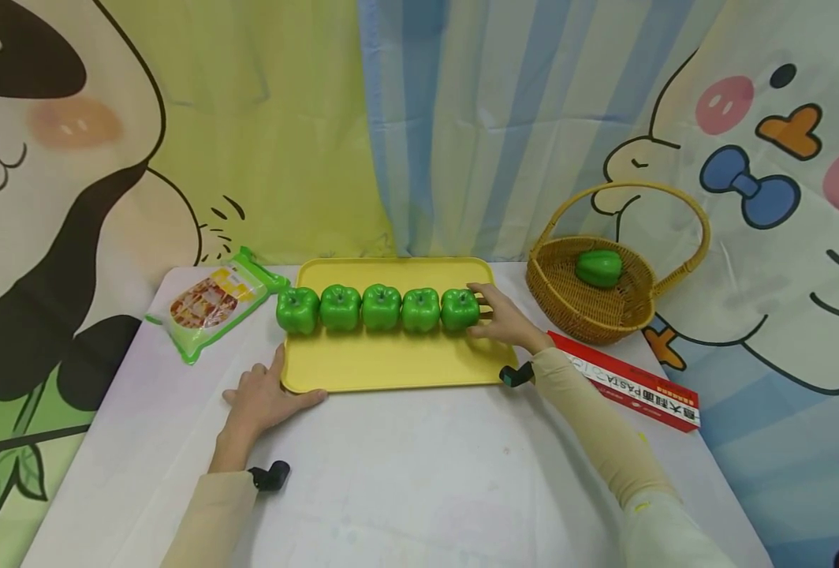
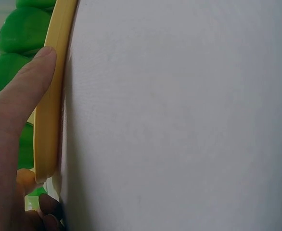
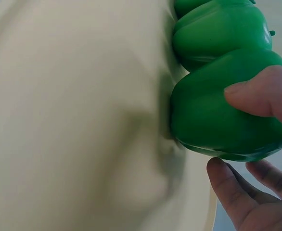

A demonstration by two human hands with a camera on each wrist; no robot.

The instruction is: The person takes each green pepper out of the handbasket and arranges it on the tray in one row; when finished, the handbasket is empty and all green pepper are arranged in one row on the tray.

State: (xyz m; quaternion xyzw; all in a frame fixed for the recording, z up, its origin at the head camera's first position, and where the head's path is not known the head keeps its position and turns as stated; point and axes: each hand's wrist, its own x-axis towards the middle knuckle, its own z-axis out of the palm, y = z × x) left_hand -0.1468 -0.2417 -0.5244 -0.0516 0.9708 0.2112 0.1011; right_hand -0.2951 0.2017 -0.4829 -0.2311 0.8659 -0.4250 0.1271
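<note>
Several green bell peppers (image 1: 381, 308) stand side by side in a row on a yellow tray (image 1: 398, 367), stems up in the head view. My right hand (image 1: 503, 317) holds the rightmost bell pepper (image 3: 227, 108), its thumb (image 3: 261, 94) on one side and the fingertips at the lower side. At the tray's near left corner, my left hand (image 1: 266, 398) is spread, with the thumb along the front edge and the index finger by the left edge. In the left wrist view, that thumb (image 2: 32, 79) lies against the tray rim (image 2: 52, 106).
A wicker basket (image 1: 568, 308) with a tall handle stands at the right, with another green bell pepper (image 1: 599, 268) inside. A red and white pasta box (image 1: 639, 386) lies in front of it. To the left of the tray is a green-edged food packet (image 1: 214, 304). Printed curtains (image 1: 462, 118) hang behind.
</note>
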